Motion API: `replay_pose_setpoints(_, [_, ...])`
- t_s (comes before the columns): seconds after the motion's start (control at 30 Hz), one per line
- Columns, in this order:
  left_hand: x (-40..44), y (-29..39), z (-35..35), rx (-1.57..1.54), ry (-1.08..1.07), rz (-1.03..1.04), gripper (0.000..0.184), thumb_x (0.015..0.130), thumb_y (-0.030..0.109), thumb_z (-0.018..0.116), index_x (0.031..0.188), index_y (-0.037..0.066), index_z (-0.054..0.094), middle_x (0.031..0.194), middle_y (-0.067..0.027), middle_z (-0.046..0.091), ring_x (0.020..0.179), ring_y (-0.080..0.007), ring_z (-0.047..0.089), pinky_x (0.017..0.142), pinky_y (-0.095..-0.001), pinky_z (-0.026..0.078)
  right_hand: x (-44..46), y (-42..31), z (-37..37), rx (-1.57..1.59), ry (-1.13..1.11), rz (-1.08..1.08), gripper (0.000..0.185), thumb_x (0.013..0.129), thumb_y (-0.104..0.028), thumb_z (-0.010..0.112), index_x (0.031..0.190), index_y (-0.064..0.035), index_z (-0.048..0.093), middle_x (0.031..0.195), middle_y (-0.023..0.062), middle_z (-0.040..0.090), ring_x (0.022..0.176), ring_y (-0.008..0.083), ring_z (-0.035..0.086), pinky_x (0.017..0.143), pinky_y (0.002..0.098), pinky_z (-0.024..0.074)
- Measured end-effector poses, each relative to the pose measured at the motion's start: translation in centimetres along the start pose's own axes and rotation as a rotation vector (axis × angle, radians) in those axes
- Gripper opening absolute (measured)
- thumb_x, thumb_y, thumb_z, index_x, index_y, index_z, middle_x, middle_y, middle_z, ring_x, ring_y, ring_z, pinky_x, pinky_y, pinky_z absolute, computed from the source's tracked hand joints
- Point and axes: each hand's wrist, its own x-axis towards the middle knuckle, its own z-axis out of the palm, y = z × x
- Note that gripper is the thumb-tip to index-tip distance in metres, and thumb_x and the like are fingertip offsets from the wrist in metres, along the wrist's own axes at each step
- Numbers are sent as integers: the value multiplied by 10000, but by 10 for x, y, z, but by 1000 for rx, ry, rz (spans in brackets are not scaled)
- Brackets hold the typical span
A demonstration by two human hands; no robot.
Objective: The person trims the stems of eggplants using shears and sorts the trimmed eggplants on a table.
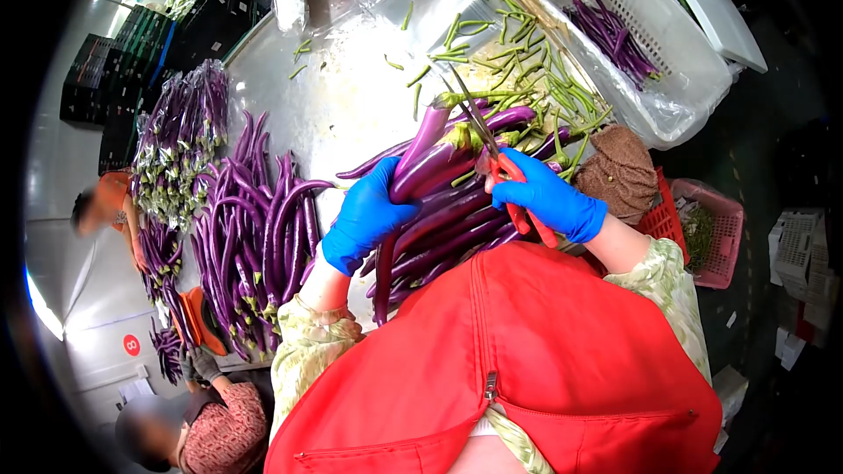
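Note:
My left hand, in a blue glove, is closed around long purple eggplants, at least two by the look of it, their stem ends pointing away from me. Red-handled scissors are gripped in my gloved right hand. Their blades are parted and point up and left, close to the stem end of the held eggplants. Below and between my hands lies a pile of loose eggplants. Cut green stems are scattered over the table beyond the scissors.
More eggplants are heaped on the left of the metal table, with bagged ones behind. A white crate holding eggplants stands at upper right. A brown cloth lies right of my hand, near a pink basket. Co-workers are at left and top.

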Motion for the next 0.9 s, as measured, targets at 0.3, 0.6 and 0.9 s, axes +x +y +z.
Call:
replay_pose_setpoints(0.3, [-13,17,-17,102,78,111,595,685,182,703,1223,49,487,1052,-196,611,969,-315,609,840,-387,467,25,8,8,334,135,-132,166,854,-99,520,1003,-120,450,663,-40,375,499,56,353,433,212,296])
replay_pose_setpoints(0.6, [-78,-62,-205,-1004,1489,399,232,693,89,712,880,72,575,768,-19,578,660,-154,560,633,-286,483,19,15,-34,298,167,-167,286,860,-122,521,1140,-75,485,880,65,551,715,154,523,653,298,443])
replay_pose_setpoints(0.9, [-201,-342,-379,-1084,1942,167,291,801,328,596,967,89,600,885,-45,583,781,-195,555,752,-365,442,-18,-9,-7,348,532,-288,249,826,-66,542,1067,-102,493,839,10,520,696,120,518,618,256,440])
